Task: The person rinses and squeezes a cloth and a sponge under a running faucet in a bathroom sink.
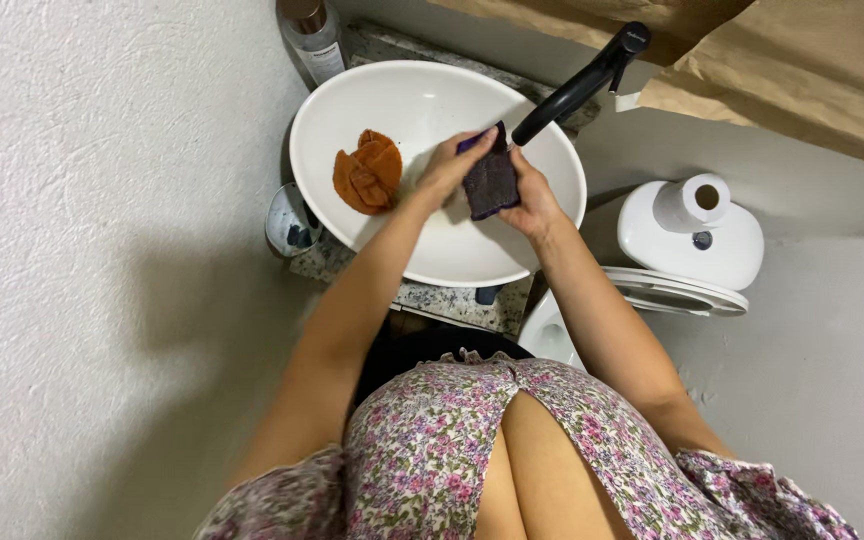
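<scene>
Purple cloth (pixel 492 182) hung between both hands over the white oval basin (pixel 432 100), its long axis running up and down just under the spout of the black tap (pixel 577 88). The left hand (pixel 449 165) was clenched on the cloth's upper left edge and the right hand (pixel 532 200) gripped its right side from behind, each equally close. An orange cloth (pixel 367 172) lay crumpled in the basin to the left, well apart, and a toilet roll (pixel 694 200) stood on the cistern beyond the speckled bench (pixel 432 298).
</scene>
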